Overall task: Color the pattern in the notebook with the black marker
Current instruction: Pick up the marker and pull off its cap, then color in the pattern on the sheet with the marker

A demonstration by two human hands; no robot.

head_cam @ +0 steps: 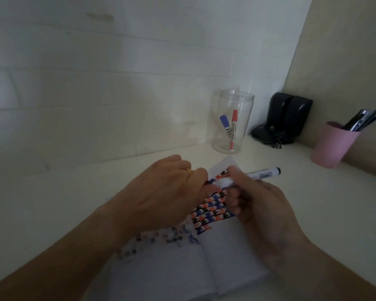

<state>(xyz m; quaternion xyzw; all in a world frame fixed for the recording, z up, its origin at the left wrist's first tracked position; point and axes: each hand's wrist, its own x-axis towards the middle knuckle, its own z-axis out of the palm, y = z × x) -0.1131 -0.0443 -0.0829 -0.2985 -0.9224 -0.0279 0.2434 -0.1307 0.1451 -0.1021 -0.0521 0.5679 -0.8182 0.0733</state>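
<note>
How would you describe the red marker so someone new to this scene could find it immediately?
Start at the white tiled wall at the back of the desk; a clear plastic jar stands against it, left of the black speakers. Two markers lean inside the jar. The red marker is the right-hand, taller one with a red cap, beside the blue-capped marker.

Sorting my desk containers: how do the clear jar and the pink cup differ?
The jar is see-through with straight sides; the cup is opaque pink and narrows toward its base. The jar holds a blue marker and a red marker, fully inside; the cup's dark pens stick out above its rim. The jar stands by the tiled wall, the cup further right. Both are upright, open-topped, on the desk.
</note>
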